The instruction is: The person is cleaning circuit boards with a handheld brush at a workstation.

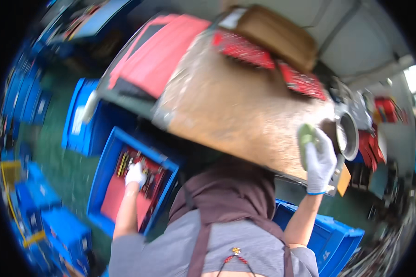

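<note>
Gripping the green object (306, 140) on its left, my right hand (322, 161) sits frame-right; lower-left, my left hand (135, 175): hold unclear.

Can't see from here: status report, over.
Left hand in blue bin, at red and dark pieces; grip unclear. Right hand holding green item at worktable. Red bundles farther back, apart from hands.

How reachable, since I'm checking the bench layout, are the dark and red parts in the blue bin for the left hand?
Yes, most likely: the left hand is inside the blue bin, at the parts, and nothing but the hand visibly covers them. Blur hides whether it grips any.
</note>
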`<state>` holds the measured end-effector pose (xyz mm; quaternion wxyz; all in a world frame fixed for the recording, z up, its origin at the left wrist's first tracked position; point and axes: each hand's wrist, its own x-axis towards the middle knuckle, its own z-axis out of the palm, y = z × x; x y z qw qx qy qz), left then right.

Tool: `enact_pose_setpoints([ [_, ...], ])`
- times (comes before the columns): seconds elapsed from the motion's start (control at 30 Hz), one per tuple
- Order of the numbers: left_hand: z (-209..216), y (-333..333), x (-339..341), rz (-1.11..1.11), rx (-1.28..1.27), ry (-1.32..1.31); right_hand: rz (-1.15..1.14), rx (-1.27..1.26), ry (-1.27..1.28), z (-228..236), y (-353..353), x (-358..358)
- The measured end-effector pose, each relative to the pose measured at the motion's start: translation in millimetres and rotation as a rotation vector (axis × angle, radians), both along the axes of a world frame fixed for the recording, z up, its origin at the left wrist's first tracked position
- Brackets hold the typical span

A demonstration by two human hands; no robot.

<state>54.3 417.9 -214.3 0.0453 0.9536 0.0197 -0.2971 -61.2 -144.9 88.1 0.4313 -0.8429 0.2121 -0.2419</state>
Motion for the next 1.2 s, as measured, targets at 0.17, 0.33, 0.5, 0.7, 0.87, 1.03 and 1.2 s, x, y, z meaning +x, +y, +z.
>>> enact_pose_setpoints([
  [0.17, 145, -60, 65, 0.209, -0.526, -0.572, -0.099, -0.282, -0.02, 30, -30, -26],
  [0.33, 298, -252, 79, 0.249, -1.263, -0.436, -0.208, -0.54, -0.097, 47, -105, -33],
  [0.5, 280, -437, 106, 0.107, -1.511, 0.242, -0.299, -0.235, -0.164, 25, -217, -20],
  [0.7, 239, -563, 150, 0.397, -1.548, 0.466, -0.479, -0.216, 0.043, -18, -297, -9],
  [0.87, 242, -575, 169, 0.433, -1.493, 0.523, -0.515, -0.289, 0.193, -30, -297, -21],
  [1.03, 273, -536, 190, 0.379, -1.323, 0.876, -0.442, -0.31, 0.383, -26, -289, -20],
  [1.2, 301, -465, 83, 0.054, -1.494, 0.39, -0.392, -0.467, 0.402, -54, -304, -29],
])
